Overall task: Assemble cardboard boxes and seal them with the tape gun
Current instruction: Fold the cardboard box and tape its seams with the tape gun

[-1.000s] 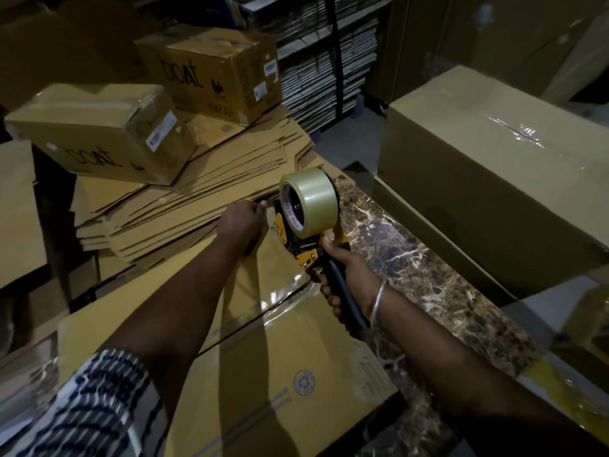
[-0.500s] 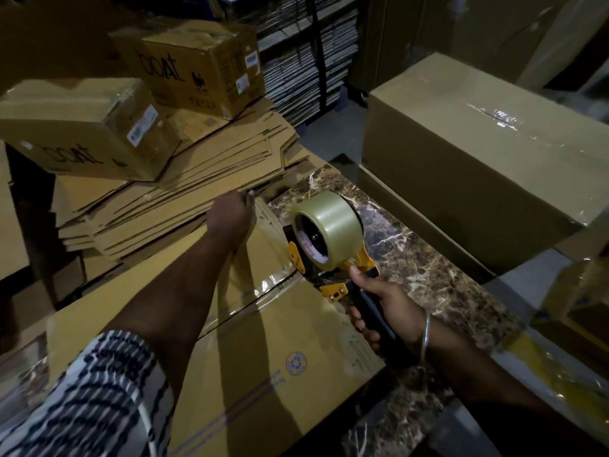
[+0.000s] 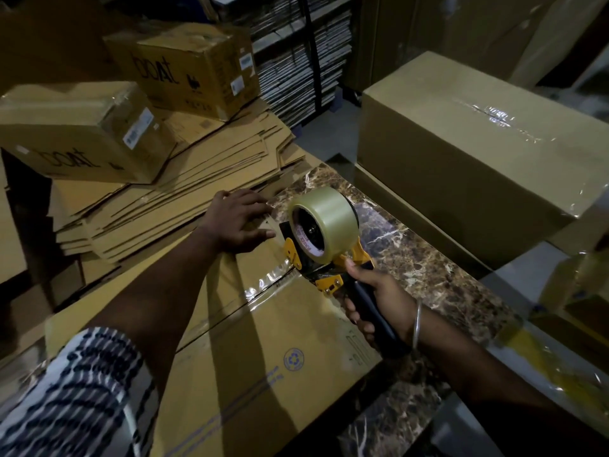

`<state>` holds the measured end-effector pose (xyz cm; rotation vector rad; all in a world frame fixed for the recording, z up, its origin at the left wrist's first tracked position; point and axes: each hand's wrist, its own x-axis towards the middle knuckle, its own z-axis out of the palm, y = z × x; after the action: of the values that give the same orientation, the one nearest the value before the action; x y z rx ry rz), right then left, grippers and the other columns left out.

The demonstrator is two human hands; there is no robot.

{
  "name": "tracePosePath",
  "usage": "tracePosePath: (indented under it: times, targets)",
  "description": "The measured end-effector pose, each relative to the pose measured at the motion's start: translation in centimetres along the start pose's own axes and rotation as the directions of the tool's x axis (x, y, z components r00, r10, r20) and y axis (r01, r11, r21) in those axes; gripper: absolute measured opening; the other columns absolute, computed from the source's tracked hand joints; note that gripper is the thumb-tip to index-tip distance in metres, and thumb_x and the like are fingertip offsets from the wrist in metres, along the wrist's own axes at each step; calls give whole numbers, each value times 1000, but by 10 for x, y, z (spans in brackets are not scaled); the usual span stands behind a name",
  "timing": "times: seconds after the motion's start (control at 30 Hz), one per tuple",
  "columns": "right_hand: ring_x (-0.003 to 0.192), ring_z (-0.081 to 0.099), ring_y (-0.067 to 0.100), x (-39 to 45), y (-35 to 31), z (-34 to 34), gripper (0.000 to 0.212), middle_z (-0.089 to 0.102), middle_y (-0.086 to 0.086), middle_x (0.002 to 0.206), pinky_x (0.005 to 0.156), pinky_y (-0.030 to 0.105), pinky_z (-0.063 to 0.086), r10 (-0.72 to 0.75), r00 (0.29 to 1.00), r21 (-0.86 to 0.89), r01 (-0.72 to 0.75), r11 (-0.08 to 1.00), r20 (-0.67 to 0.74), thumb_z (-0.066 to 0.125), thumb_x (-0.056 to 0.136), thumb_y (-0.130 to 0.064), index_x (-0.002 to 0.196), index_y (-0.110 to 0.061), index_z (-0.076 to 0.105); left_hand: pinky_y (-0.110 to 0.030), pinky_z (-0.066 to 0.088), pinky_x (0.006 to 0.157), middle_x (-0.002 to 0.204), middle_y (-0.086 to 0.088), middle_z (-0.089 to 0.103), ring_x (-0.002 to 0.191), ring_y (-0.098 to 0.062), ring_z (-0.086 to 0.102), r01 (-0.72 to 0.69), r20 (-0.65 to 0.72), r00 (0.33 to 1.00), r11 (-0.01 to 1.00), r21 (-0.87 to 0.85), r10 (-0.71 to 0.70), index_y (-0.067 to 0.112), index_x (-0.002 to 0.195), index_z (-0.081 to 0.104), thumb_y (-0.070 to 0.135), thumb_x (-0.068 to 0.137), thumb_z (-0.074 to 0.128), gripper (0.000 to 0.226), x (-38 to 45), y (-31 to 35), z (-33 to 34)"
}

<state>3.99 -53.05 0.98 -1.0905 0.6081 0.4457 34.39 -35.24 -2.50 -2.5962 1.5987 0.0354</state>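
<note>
The right hand grips the tape gun at the taped seam of the cardboard box; the left hand presses flat, fingers spread, near its far edge.

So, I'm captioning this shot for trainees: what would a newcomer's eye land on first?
Probably the yellow tape gun with its clear tape roll at centre, gripped by the right hand. Next, the left hand pressing the flat brown cardboard box, then the big taped carton at right.

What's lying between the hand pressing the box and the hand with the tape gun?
In the head view, between left hand and right hand: brown cardboard box with shiny clear tape over its seam.
</note>
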Motion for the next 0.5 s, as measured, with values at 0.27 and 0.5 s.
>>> tracePosePath:
  times: [0.27, 0.5]
  targets:
    - [35, 30, 15, 28, -28, 9, 67, 40, 4, 57, 35, 20, 23, 103, 994, -124, -107, 987, -34, 47, 84, -78, 62, -14, 49, -68, 16, 110, 157, 10, 36, 148, -22, 23, 242, 125, 962, 970, 28, -244, 42, 148, 38, 81, 86, 34, 73, -9, -15, -11]
    - [33, 31, 14, 17, -22, -1, 67, 40, 5, 57, 35, 20, 23, 114, 993, -123, -111, 986, 19, 46, 82, -78, 64, -13, 51, -75, 0, 112, 159, 11, 34, 151, -25, 18, 345, 160, 927, 939, -3, -340, 39, 146, 42, 71, 91, 44, 64, -6, -10, -14]
